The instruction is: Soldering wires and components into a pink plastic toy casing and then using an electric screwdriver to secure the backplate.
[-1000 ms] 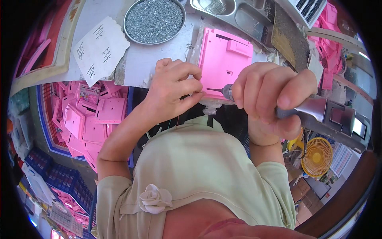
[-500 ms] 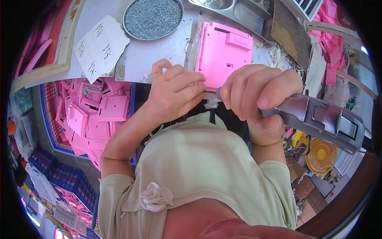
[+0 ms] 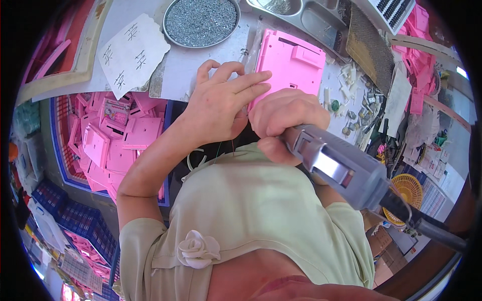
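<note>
A pink plastic case (image 3: 288,60) with a raised block and small holes lies on the worktable in front of me. My left hand (image 3: 216,105) rests at its near left corner, fingers stretched and apart, two of them over the pink edge; the thumb is partly hidden. My right hand (image 3: 288,116) is wrapped round a grey corded electric screwdriver (image 3: 341,165), close to the near edge of the case. The tool slants, its back end and cable toward the lower right. My fist hides its tip.
A round metal dish (image 3: 193,45) holds many small screws. A compartmented metal tray (image 3: 321,25) stands behind the case. Small loose bits (image 3: 351,93) litter the table on the right. At lower left, a blue-rimmed basket (image 3: 167,173) holds pink parts (image 3: 120,155). A paper sheet (image 3: 133,55) lies left.
My right hand and the screwdriver have moved left, closer to my left hand, and the tool has swung lower at its back end. My left fingers have spread out over the case corner.
</note>
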